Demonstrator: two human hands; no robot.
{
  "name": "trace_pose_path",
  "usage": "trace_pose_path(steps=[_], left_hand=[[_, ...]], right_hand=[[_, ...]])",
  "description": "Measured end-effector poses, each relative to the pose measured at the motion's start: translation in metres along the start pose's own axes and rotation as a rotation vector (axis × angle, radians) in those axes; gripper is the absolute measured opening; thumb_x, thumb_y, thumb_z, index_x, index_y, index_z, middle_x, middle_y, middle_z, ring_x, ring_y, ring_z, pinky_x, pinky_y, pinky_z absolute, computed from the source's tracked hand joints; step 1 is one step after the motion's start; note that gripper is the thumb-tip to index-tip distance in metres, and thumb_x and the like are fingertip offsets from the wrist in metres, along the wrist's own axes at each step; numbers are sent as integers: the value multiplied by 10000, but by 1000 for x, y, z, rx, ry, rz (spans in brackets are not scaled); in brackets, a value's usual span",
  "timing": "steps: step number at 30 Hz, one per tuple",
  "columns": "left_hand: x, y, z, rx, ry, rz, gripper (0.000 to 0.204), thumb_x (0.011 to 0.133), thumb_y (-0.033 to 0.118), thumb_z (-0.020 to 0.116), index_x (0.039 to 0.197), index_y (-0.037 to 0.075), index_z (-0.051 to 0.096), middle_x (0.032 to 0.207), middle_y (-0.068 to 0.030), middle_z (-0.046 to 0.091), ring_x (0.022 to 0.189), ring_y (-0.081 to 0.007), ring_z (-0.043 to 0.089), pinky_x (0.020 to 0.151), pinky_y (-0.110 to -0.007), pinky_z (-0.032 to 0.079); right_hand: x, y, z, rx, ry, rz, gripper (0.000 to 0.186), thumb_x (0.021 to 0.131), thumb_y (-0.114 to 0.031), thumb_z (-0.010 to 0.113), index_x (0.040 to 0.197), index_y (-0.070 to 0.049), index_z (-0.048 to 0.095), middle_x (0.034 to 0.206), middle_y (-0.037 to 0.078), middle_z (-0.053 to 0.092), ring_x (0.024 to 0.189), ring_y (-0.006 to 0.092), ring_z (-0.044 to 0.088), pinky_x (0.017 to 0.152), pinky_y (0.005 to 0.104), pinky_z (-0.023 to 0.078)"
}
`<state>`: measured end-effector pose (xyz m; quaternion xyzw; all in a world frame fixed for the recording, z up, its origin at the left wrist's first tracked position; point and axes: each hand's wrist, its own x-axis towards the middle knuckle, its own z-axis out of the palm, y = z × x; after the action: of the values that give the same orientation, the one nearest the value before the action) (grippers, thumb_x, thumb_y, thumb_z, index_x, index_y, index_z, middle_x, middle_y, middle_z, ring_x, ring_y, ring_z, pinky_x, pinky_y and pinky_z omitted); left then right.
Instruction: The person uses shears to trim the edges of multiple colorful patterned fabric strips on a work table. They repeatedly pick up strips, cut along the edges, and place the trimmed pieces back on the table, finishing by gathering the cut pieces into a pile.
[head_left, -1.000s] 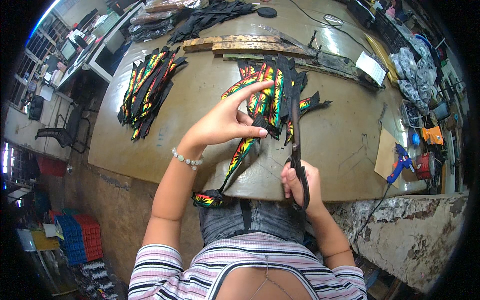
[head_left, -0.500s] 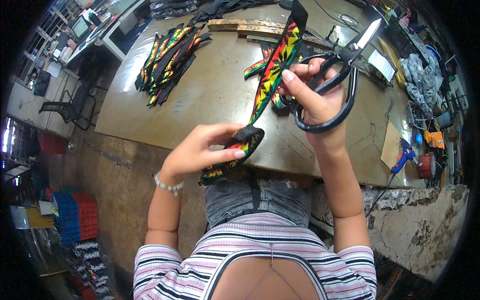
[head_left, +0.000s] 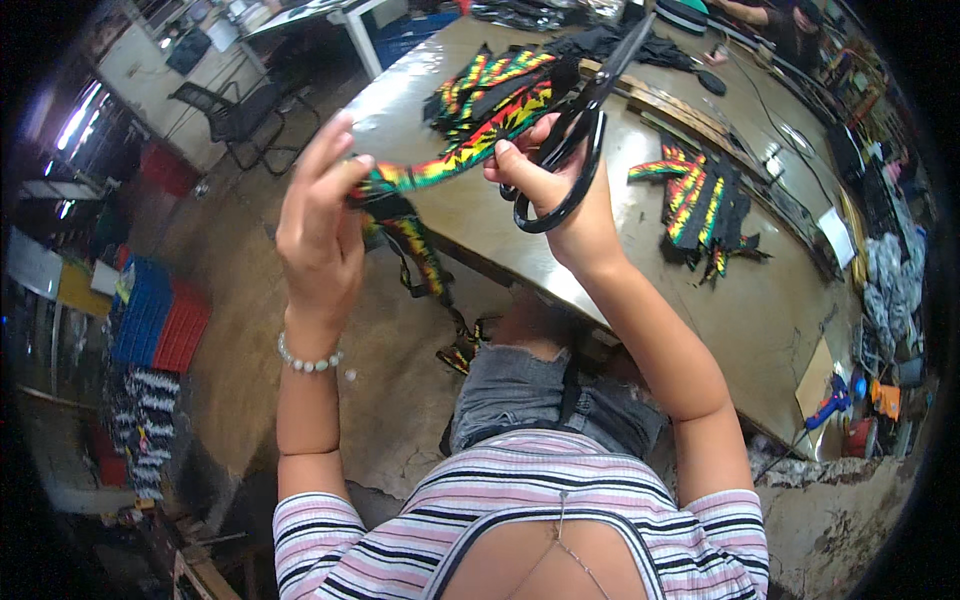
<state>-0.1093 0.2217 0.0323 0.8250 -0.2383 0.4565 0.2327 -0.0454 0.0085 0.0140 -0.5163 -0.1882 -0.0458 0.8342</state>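
My left hand [head_left: 320,230], wearing a bead bracelet, is raised at the left with fingers closed on a patterned red, yellow and green strap [head_left: 445,165], which dangles below it toward my jeans. My right hand [head_left: 570,215] holds large black-handled scissors [head_left: 622,58], blades upward, and its thumb presses the same strap, stretched diagonally between my hands. Behind these, a pile of black and patterned strips [head_left: 458,86] lies on the metal-topped table [head_left: 690,330]; a second pile [head_left: 700,210] lies to the right.
A co-worker [head_left: 775,30] is at the far right end. Wooden bars [head_left: 690,110], a glue gun [head_left: 822,408] and bagged goods [head_left: 885,290] line the right side. An office chair [head_left: 235,115] and stacked blue and red crates [head_left: 160,320] stand at the left.
My left hand has risen sharply with the strap, drawing its length sideways and letting it hang. My right hand with the scissors has moved slightly left. The view has swung leftward.
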Motion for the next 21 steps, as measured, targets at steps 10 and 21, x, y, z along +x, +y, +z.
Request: trace_pose_path(steps=[10,21], left_hand=[[-132,-89,-132,-448,-20,-434,136,907,121,590,987,15,565,976,-107,585,840,-216,566,755,-358,497],[12,48,116,-1183,-400,-276,282,909,69,640,1136,46,474,1467,-164,414,1360,-268,391,1128,-407,299]], right_hand=[[37,-45,-81,27,212,-323,219,848,-26,691,922,-60,488,847,71,608,761,198,678,722,323,563],[-17,-112,-122,-128,119,-95,273,822,-38,728,965,-92,502,915,29,570,767,127,609,735,339,578]])
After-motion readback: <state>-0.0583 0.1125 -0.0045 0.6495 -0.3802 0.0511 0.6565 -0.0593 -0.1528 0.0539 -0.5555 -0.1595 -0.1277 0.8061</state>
